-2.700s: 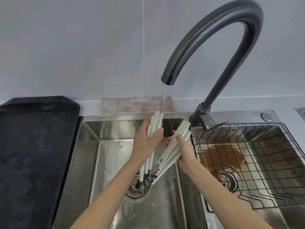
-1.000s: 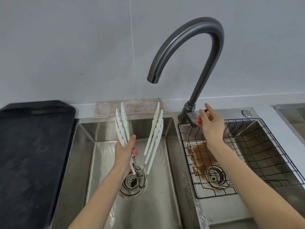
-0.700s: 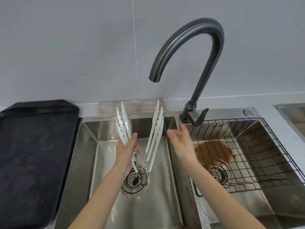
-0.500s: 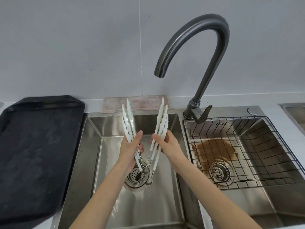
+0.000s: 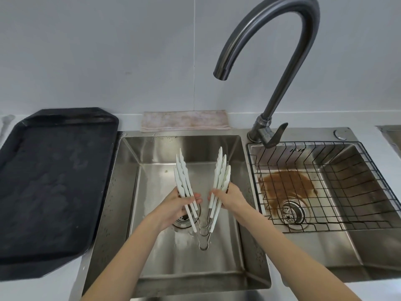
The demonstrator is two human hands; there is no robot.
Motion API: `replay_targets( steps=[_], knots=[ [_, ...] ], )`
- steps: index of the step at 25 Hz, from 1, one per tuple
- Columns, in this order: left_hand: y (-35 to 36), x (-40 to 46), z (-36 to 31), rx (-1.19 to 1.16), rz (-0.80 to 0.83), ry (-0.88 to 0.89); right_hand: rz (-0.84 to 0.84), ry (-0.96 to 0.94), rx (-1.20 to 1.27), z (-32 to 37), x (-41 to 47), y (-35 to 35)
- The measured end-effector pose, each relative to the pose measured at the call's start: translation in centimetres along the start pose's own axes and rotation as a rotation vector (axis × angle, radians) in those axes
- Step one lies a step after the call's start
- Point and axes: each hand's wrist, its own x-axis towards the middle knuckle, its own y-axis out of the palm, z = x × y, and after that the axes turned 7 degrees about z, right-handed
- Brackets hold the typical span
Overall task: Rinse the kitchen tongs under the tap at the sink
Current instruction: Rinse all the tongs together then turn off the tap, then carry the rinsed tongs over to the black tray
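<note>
Tongs (image 5: pixel 219 181) now gripped by both: L hand (image 5: pixel 173 205) + R hand (image 5: pixel 230 197); tap (image 5: pixel 267 61) off.

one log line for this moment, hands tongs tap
left hand: grips left arms of tongs | right hand: grips right arms | tongs: spread in V, tips up, over left basin | tap: no water visible

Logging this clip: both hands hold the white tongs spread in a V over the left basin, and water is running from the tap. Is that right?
Not quite. In the head view no water comes from the tap; its spout is dry. The rest stands: the left hand and right hand hold the white tongs spread in a V over the left basin.
</note>
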Motion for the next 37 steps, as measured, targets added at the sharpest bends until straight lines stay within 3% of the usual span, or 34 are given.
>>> replay_targets(
  steps=[15, 27, 37],
  knots=[
    [-1.7, -2.0, -2.9, 0.009, -0.032, 0.117, 0.14, -0.049, 0.077, 4.2, -0.9, 1.2],
    [-12.9, -7.8, -10.2, 0.126, -0.163, 0.21, 0.358, -0.031, 0.083, 11.6, 2.4, 12.9],
    [-22.4, -8.6, -13.4, 0.073, -0.262, 0.178, 0.337, -0.005, 0.005, 15.4, 7.6, 23.3]
  ],
)
